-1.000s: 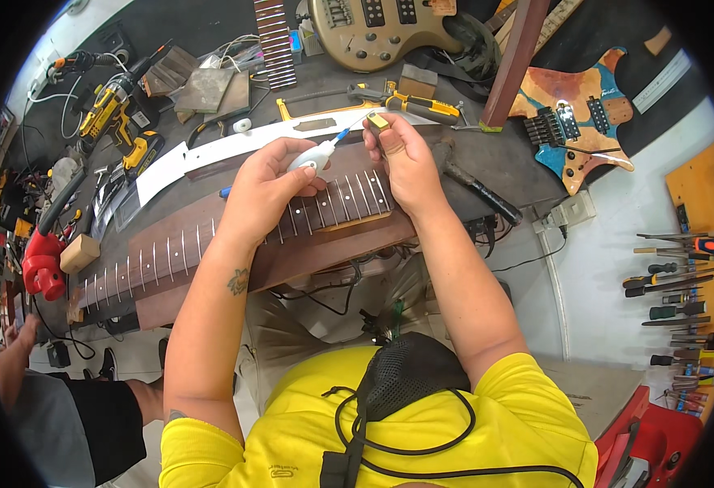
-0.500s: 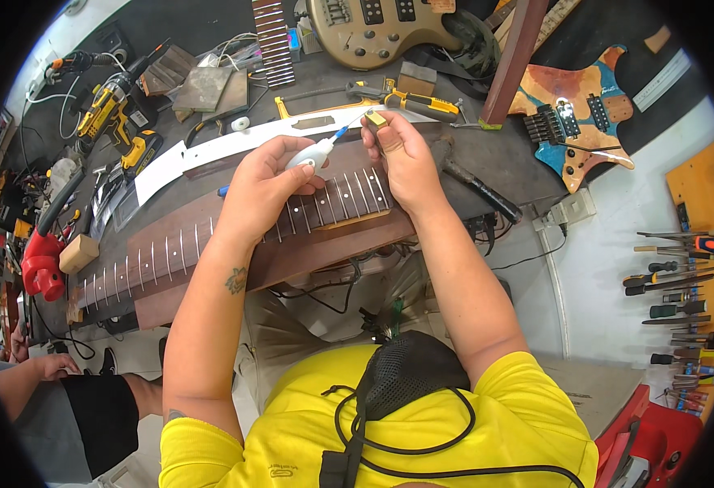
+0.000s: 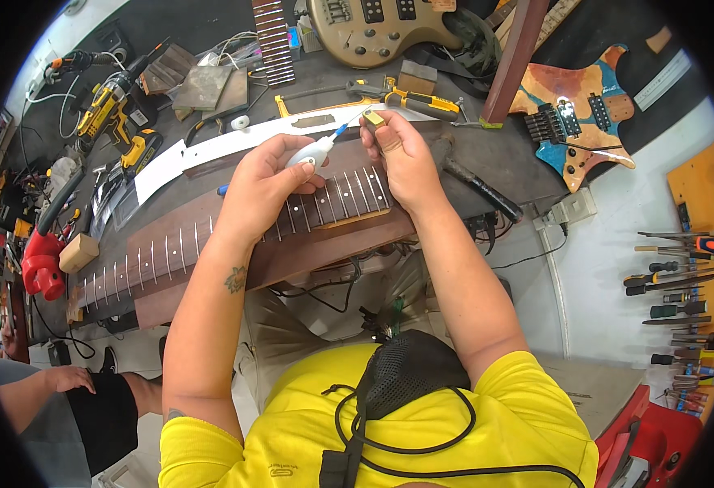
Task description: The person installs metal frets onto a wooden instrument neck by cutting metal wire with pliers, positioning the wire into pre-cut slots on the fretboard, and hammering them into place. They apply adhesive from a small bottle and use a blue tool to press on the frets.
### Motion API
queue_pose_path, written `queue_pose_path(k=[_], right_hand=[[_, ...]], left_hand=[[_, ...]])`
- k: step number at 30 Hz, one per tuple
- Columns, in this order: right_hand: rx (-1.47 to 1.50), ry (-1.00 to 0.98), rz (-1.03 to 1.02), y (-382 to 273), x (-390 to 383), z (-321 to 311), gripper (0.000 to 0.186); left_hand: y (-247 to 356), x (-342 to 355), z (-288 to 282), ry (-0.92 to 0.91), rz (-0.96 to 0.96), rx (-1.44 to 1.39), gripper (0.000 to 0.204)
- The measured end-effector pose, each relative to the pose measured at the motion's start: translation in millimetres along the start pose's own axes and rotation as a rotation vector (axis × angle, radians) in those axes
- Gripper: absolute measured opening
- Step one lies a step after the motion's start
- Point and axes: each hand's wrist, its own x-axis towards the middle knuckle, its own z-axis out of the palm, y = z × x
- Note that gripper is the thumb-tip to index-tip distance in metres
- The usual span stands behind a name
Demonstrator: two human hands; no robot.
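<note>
My left hand [image 3: 261, 187] is closed around a small white squeeze bottle [image 3: 313, 153] with a blue collar and a thin needle tip. The tip points up and to the right, close to a small brass-coloured block [image 3: 374, 121]. Pinched between thumb and fingers, that block is in my right hand [image 3: 406, 167]; whether the needle touches it I cannot tell. Beneath both hands lies a guitar neck with a dark fretboard [image 3: 342, 201], silver frets and white dots. My left forearm hides part of the fretboard.
A white strip [image 3: 218, 148] lies behind the neck, near a yellow-framed hacksaw [image 3: 332, 93] and a dark-handled hammer [image 3: 483, 189]. A yellow drill [image 3: 117, 122] is at left. Guitar bodies [image 3: 572, 114] lie farther back. Another person's hand [image 3: 69, 378] shows at lower left.
My hands have barely moved, still with the bottle and block. The other person's hand and arm at lower left have shifted slightly right and down.
</note>
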Motion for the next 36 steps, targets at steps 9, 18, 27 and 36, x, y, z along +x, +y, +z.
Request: queue_pose_path(k=[9, 18, 27, 36], right_hand=[[-0.090, -0.066, -0.023, 4.4, 1.8, -2.2, 0.054], [-0.145, -0.101, 0.020, 1.5, 0.2, 1.1, 0.053], [-0.191, -0.091, 0.012, -2.8, -1.2, 5.6, 0.049], [-0.210, -0.080, 0.029, -2.4, -2.0, 6.0, 0.046]], left_hand=[[-0.7, -0.3, -1.1, 0.006, 0.002, -0.009, 0.036], [-1.6, -0.1, -1.1, 0.005, 0.007, -0.025, 0.036], [-0.5, -0.2, 0.0, 0.008, 0.008, -0.020, 0.036], [-2.0, 0.5, -0.6, 0.004, 0.009, -0.017, 0.036]])
